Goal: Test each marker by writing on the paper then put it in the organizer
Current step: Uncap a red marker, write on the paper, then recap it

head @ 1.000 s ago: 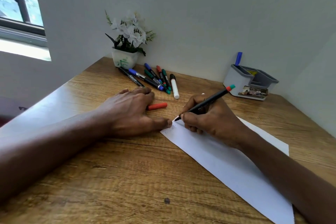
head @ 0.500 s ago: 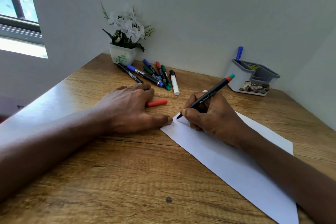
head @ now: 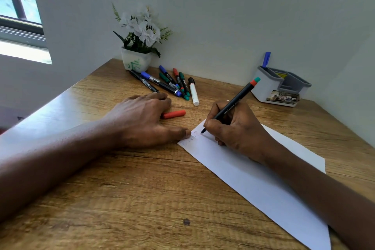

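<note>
The right hand (head: pixel 233 128) is curled tight around a black marker (head: pixel 241 97), pinching it low down near the tip. The tip touches the white paper (head: pixel 253 178) close to its near corner, where there are some faint letters. The marker's red and green end points up toward the gray organizer (head: pixel 269 87), which stands well apart at the back with one blue marker (head: pixel 266 59) in it. The left hand (head: pixel 142 119) lies open on the tabletop (head: pixel 121 199), its thumb pressing the paper's corner. A red cap (head: pixel 173 114) lies right by its fingers. More markers (head: pixel 170 83) lie in a pile near a flower pot (head: pixel 137 61). Since a second ago the marker has tipped up steeper. The left hand and the cap have stayed where they were.
</note>
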The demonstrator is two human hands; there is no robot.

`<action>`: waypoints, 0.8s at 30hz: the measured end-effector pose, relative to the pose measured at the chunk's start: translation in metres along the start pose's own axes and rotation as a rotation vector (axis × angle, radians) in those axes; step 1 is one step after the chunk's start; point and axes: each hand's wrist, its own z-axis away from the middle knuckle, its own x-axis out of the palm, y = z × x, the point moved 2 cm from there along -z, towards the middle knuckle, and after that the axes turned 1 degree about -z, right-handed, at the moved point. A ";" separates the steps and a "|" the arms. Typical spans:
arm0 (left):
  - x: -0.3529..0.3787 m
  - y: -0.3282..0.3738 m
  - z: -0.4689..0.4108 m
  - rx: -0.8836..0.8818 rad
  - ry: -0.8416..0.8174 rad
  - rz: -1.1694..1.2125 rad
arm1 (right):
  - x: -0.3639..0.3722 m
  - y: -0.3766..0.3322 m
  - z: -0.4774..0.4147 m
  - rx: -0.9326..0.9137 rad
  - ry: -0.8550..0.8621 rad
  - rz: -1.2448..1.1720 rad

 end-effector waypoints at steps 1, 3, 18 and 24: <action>0.000 0.000 0.000 0.003 -0.002 -0.001 | 0.000 0.001 0.000 0.002 0.005 -0.014; 0.000 0.000 0.000 0.001 0.002 0.002 | 0.001 0.002 0.000 -0.004 0.003 0.019; 0.003 -0.003 -0.002 -0.019 0.001 0.012 | 0.000 0.004 0.002 -0.024 0.077 0.022; 0.000 0.000 0.000 -0.018 -0.014 0.011 | 0.002 0.003 0.002 -0.020 0.052 0.030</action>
